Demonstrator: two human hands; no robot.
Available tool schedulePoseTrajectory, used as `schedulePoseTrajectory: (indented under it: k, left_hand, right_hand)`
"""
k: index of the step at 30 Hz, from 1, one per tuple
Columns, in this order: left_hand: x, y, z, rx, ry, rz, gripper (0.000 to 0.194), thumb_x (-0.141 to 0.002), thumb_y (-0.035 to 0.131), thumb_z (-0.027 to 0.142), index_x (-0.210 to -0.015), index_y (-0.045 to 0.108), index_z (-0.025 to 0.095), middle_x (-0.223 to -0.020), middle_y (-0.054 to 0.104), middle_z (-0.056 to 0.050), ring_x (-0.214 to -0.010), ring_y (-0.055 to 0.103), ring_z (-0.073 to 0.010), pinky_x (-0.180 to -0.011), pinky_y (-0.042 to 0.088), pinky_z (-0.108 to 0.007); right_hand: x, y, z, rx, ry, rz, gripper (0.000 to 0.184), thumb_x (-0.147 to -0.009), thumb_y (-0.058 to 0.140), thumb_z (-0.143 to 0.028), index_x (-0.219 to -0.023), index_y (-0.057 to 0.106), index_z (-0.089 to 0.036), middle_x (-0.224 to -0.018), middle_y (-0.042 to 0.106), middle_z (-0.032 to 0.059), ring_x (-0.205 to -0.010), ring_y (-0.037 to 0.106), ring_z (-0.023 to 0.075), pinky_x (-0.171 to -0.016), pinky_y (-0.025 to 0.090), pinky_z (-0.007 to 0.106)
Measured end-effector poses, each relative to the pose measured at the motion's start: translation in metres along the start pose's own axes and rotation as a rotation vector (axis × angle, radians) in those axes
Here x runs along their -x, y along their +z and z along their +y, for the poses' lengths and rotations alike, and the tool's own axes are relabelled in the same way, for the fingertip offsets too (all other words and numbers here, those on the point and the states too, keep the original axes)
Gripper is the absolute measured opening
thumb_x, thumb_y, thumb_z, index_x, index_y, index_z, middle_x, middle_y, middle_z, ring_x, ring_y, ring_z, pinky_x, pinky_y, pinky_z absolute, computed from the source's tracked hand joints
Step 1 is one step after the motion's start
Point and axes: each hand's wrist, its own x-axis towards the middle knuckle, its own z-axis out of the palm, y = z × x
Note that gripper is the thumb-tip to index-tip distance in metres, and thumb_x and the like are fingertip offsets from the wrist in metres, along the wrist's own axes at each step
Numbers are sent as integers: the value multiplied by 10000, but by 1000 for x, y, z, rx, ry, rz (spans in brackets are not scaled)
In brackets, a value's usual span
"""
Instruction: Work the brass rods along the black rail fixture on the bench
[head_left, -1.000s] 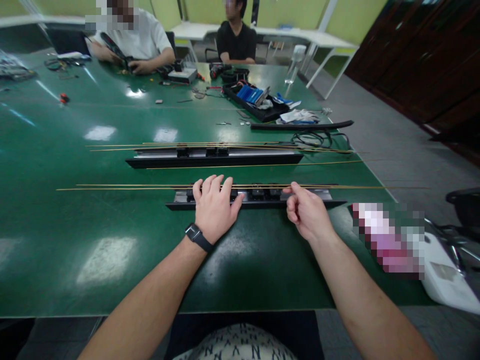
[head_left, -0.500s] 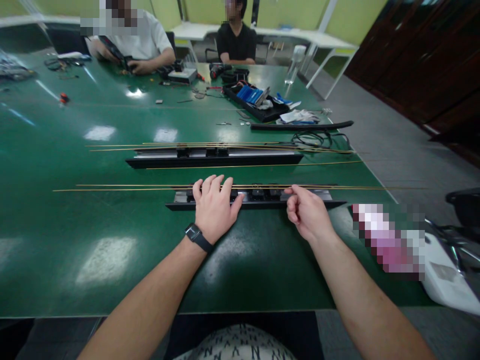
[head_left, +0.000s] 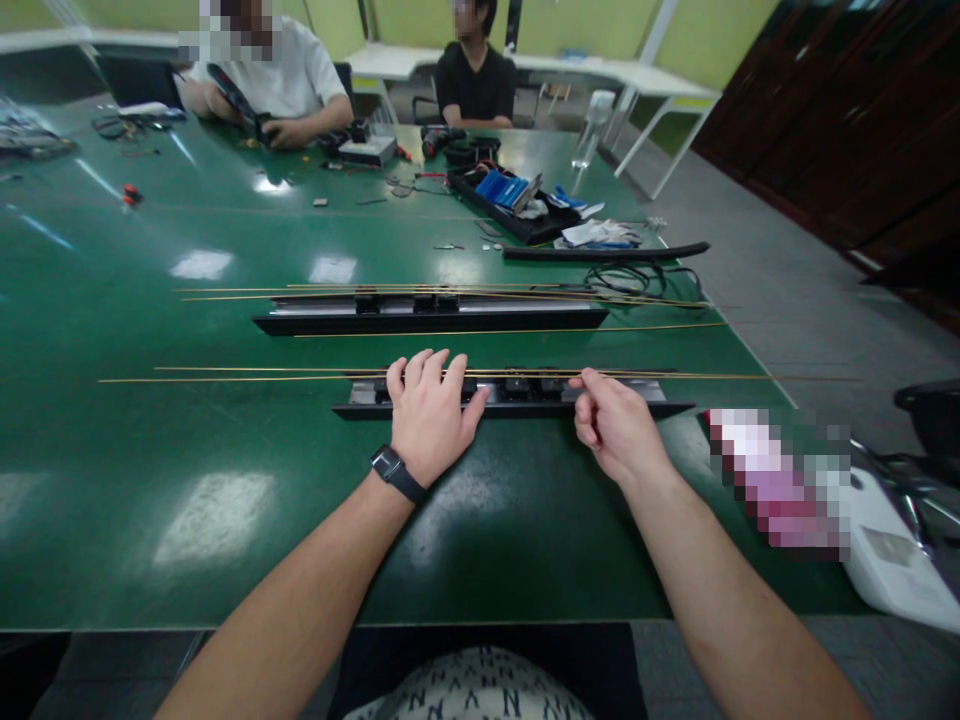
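- Green walls (head_left: pixel 592 30), white desks (head_left: pixel 394 62) and dark cabinets (head_left: pixel 817 110) stand behind a green table (head_left: pixel 247 440) in the head view.
- 2 people sit across it: a person in a white shirt (head_left: pixel 289 75), both hands on a dark object, and a person in a black shirt (head_left: pixel 478 88).
- Near rail (head_left: pixel 525 410): it lies crosswise on the table before the hands, black along its front edge, with black blocks (head_left: pixel 516 386) in its silvery channel.
- 2 thin rods (head_left: pixel 225 379), brass-coloured, run along it and reach past both ends.
- Left hand (head_left: pixel 427 425): palm down over the rail, released, fingers spread across the rods; the wrist wears a watch (head_left: pixel 386 463).
- Right hand (head_left: pixel 615 420): fingers curled, index finger and thumb pinching at the rods; which rod, I cannot tell.
- Far rail (head_left: pixel 427 322): beyond the near rail, with more rods (head_left: pixel 652 328) over and beside it.
- Farther back are a cable (head_left: pixel 622 285), a black strip (head_left: pixel 607 254), gloves (head_left: pixel 600 234), a black tray (head_left: pixel 495 213) and a clear bottle (head_left: pixel 591 132).
- Pink item (head_left: pixel 780 490): at the right, pixelated.
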Motion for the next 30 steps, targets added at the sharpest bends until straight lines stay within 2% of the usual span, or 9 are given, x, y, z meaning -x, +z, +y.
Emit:
schedulePoseTrajectory:
  k: [9, 16, 21, 27, 30]
  left_hand:
    - [-1, -1, 1, -16, 4, 0, 467, -1001, 539, 484, -1347, 643, 187, -1404, 647, -163, -1378, 496, -366, -1197, 261, -583]
    - [-1, 0, 0, -18, 7, 12, 468, -993, 561, 486, -1340, 646, 183, -1400, 649, -162, -1375, 501, -365, -1197, 263, -575]
    - [-1, 0, 0, -22, 7, 11, 472, -996, 557, 492, -1336, 648, 177, -1396, 653, -160, -1368, 508, -363, -1198, 263, -573]
    - [-1, -1, 1, -19, 8, 6, 469, -995, 559, 485, -1333, 653, 175, -1392, 655, -162, -1367, 505, -367, -1194, 266, -579]
    - [-1, 0, 1, -18, 4, 9, 467, -994, 560, 482, -1339, 650, 181, -1394, 653, -164, -1370, 503, -368, -1193, 266, -582]
  right_hand:
    - [-2, -2, 1, -4, 13, 5, 340, -877, 739, -486, -878, 670, -153, -464, 528, -48, -283, 379, 70, -288, 202, 187]
    - [-1, -2, 1, 59, 7, -24, 387, -845, 776, -519, -885, 676, -148, -468, 532, -45, -289, 392, 68, -289, 191, 182]
    - [-1, -1, 0, 15, 16, 9, 360, -873, 739, -508, -872, 665, -156, -462, 526, -48, -280, 380, 71, -287, 197, 192]
    - [-1, -2, 0, 94, 7, -31, 365, -875, 750, -502, -888, 677, -145, -480, 542, -41, -298, 400, 66, -296, 198, 186]
    - [-1, -1, -1, 65, 20, -4, 361, -890, 725, -504, -900, 674, -147, -478, 544, -40, -293, 399, 73, -290, 189, 193]
